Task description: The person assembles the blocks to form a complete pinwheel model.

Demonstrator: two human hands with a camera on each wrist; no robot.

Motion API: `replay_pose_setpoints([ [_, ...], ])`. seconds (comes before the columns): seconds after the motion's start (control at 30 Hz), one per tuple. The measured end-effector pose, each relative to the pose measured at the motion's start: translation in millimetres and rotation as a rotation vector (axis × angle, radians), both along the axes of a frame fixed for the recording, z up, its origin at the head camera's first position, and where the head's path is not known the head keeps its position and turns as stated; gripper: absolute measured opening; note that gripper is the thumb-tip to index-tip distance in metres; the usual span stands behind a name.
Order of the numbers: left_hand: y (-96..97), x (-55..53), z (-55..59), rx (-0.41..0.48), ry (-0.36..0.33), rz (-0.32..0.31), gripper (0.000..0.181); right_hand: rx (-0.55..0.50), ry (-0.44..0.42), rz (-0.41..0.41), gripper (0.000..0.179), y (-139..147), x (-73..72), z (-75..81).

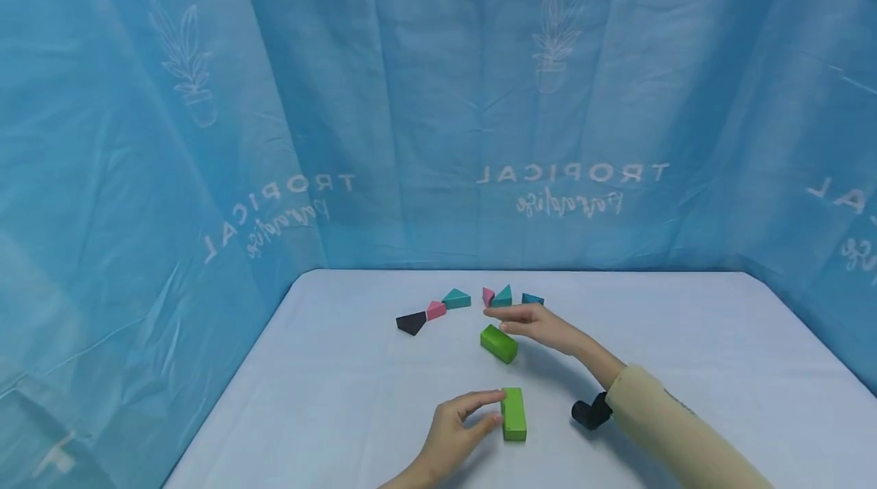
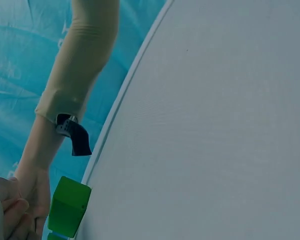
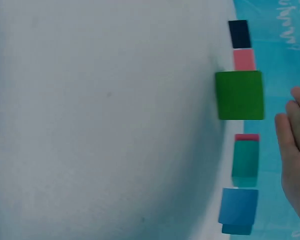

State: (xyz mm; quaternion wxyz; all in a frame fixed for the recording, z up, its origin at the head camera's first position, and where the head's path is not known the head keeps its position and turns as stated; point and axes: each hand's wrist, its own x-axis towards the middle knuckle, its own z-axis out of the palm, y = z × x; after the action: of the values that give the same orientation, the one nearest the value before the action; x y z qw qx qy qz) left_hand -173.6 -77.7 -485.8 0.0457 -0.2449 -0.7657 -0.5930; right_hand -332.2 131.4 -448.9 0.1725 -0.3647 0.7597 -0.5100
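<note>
Two green rectangular blocks lie on the white table. Beside the nearer green block (image 1: 514, 414), my left hand (image 1: 454, 432) has thumb and forefinger spread, their tips right at its left edge. In the left wrist view, the left hand's fingers (image 2: 12, 212) show left of a green block (image 2: 70, 206). My right hand (image 1: 534, 324) reaches over the farther green block (image 1: 498, 343) with its fingers straight and pointing left. In the right wrist view this hand (image 3: 297, 137) appears to the right of a green block (image 3: 240, 95), with a gap between them.
Behind the blocks, a black piece (image 1: 411, 323), a pink piece (image 1: 436, 311) and a teal triangle (image 1: 457, 299) form a slanting row. Another pink piece (image 1: 488, 297), teal triangle (image 1: 503, 297) and blue piece (image 1: 533, 298) stand farther right. A black wrist device (image 1: 592, 411) juts from the right sleeve. Blue curtains (image 1: 438, 131) surround the table.
</note>
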Motion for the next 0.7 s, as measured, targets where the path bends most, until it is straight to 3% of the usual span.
replay_pose_setpoints([
  [0.23,4.2,-2.1,-11.2,-0.020,0.039,0.020,0.032,0.048,-0.010,0.016,0.043,-8,-6.3,-9.9],
  [0.4,7.7,-1.5,-14.5,-0.031,0.007,0.025,0.033,0.071,0.005,0.015,0.043,-9,-8.5,-16.2],
  [0.53,8.9,6.7,0.6,-0.045,-0.032,0.025,0.033,0.084,-0.006,0.010,0.044,-9,-8.6,-17.9],
  [0.63,9.9,11.7,12.9,-0.047,-0.020,0.026,0.032,0.112,0.029,-0.011,0.042,-9,-7.7,-17.3],
  [0.7,10.3,9.2,9.6,-0.053,0.003,0.035,0.031,0.140,0.076,-0.040,0.042,-9,-7.2,-16.4],
])
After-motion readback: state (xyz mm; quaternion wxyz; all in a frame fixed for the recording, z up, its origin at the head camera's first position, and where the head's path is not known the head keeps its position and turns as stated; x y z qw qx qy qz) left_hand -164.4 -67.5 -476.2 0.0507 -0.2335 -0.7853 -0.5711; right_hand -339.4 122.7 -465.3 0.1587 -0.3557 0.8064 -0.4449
